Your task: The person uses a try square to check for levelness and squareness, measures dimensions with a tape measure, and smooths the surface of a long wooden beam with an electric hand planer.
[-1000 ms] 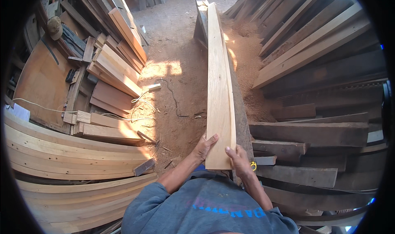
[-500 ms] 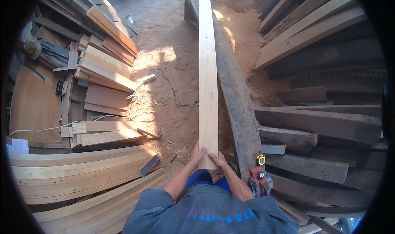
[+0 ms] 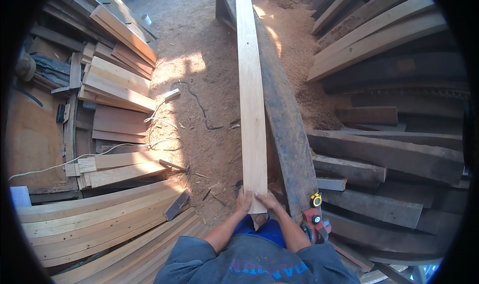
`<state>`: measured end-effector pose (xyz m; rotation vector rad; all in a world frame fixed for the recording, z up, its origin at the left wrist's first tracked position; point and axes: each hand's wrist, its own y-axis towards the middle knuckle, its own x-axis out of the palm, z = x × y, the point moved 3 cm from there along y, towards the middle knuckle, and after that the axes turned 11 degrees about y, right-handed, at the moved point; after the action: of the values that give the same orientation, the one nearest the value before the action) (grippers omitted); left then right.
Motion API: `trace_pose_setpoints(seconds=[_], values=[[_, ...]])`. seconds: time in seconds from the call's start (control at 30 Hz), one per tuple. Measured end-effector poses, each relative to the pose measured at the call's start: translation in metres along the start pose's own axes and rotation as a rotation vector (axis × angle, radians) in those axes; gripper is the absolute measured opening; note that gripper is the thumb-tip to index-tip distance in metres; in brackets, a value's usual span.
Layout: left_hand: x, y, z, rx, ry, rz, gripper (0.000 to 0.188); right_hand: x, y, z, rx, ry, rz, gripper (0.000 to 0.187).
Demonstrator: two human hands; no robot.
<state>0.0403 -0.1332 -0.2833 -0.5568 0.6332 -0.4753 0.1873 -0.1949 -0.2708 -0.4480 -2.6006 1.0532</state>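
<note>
Between the person's two hands, right in front of the body, I see a long pale plank (image 3: 253, 99), its broad face up and its near end just short of the blue shorts (image 3: 272, 234). The left hand (image 3: 244, 200) grips the left edge close to that end, the right hand (image 3: 270, 201) the right edge opposite. Fingers on both sides are closed on the wood, thumbs over the top face; I cannot tell how they lie underneath. From there the plank runs away from the person and out past the top of my view. Farther off it overlaps the dark, worn counter (image 3: 288, 109) that slants along its right side; whether the two touch, I cannot tell. At the counter's near end I have a yellow tape measure (image 3: 316, 199), with a red power tool (image 3: 315, 219) just beside it. To the left, a white cord (image 3: 100, 151) trails over stacked boards (image 3: 119, 160) toward the brown floor (image 3: 199, 139), which is strewn with scraps. Long pale boards (image 3: 100, 224) lie nearer the person on that side. Dark timbers (image 3: 384, 154) fill the right, below a sawdust heap (image 3: 299, 79).
</note>
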Motion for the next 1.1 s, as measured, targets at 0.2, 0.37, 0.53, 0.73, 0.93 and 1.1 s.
trace_pose_setpoints(seconds=[0.2,0.37,0.53,0.73,0.93,1.1], values=[[0.002,0.003,0.012,0.055,0.011,0.073,0.066,-0.011,0.017,0.017,-0.016,-0.077,0.003,0.065],[0.018,0.002,0.013,0.01,0.123,0.002,0.072,-0.024,0.009,0.007,0.051,-0.136,0.038,0.062],[0.057,0.0,0.024,-0.086,0.118,-0.181,0.082,-0.053,-0.032,-0.041,0.135,-0.246,0.362,0.062],[0.086,-0.031,0.064,-0.225,-1.072,-0.743,0.094,-0.073,-0.086,-0.078,-0.075,-0.474,0.197,0.073],[0.023,-0.11,0.185,-0.044,-1.151,-0.908,0.104,-0.032,-0.215,-0.216,-0.34,-0.761,0.404,0.064],[-0.019,-0.175,0.285,0.111,-1.338,-1.12,0.1,-0.013,-0.3,-0.325,-0.73,-0.798,0.469,0.059]])
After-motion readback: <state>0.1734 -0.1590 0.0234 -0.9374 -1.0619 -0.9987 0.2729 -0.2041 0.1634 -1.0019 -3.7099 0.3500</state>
